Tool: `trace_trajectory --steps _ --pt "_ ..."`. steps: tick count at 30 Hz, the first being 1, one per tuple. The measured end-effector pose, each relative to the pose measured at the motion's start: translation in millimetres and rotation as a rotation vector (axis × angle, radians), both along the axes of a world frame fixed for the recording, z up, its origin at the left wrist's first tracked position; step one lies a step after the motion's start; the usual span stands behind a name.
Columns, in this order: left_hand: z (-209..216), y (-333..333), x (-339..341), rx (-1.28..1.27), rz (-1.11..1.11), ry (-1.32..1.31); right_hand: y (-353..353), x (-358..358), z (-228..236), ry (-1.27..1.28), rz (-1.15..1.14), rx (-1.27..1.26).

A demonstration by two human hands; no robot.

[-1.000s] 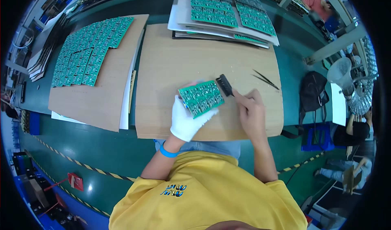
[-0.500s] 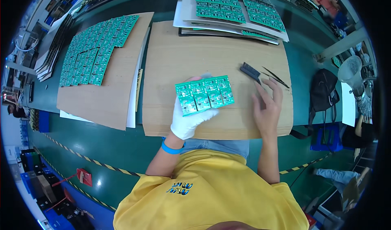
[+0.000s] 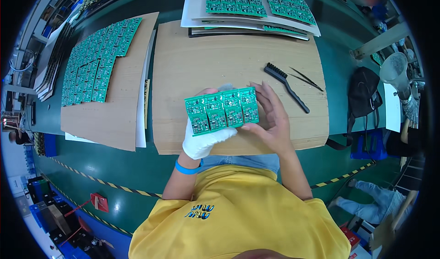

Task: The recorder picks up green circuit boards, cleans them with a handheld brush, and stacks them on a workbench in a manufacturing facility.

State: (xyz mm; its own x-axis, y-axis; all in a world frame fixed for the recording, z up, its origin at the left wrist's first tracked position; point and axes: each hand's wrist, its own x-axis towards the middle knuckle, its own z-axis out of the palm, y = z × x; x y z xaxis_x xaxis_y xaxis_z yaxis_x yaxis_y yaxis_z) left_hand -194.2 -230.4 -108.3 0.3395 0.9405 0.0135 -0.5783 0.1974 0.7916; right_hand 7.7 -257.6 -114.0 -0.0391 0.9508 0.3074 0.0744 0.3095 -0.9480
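Note:
A green circuit board panel [image 3: 222, 111], divided into several strips, is held up over the cardboard in front of me. My left hand [image 3: 201, 142], in a white glove, is closed around it from below and behind. My right hand [image 3: 274, 121], bare, curls about the panel's right end, with thumb at the lower corner and fingertips at the upper one. To the right of that hand lies a black brush [image 3: 288, 85] with a curved handle, bristle end away from me. Dark tweezers [image 3: 306, 79] rest just beyond the brush.
The cardboard sheet [image 3: 206, 52] covers the table before me. Stacked boards on white sheets [image 3: 252, 24] stand at its far edge. More green panels [image 3: 94, 62] lie on another cardboard sheet to the left. A black bag [image 3: 364, 91] sits at the right.
My right hand has let go of the brush, leaving it on the cardboard, and moved left to the panel's right end. The panel stays in my left hand.

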Motion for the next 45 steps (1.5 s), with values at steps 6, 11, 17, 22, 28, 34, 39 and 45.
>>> trace_trajectory --steps 6,11,17,22,28,34,39,45 --pt "0 4 -1 -0.009 -0.012 -0.053 1 -1 24 -0.447 -0.114 0.155" --pt "-9 7 -3 -0.113 -0.157 -0.117 -1 13 -11 -0.212 -0.061 0.296" --pt "-5 7 1 -0.014 -0.253 0.017 -10 12 -12 0.31 -0.224 -0.081" --pt "-1 7 0 -0.002 -0.242 0.049 -7 10 -5 0.319 -0.245 -0.192" --pt "1 6 2 -0.017 -0.235 0.015 -6 12 -10 0.375 -0.217 -0.176" --pt "-1 6 1 -0.023 -0.219 0.031 -5 12 -10 0.392 -0.206 -0.181" --pt "0 6 1 -0.017 -0.223 0.029 -5 12 -11 0.38 -0.215 -0.171" --pt "-6 8 4 -0.016 -0.149 -0.081 -1 7 -7 0.179 -0.165 0.019"
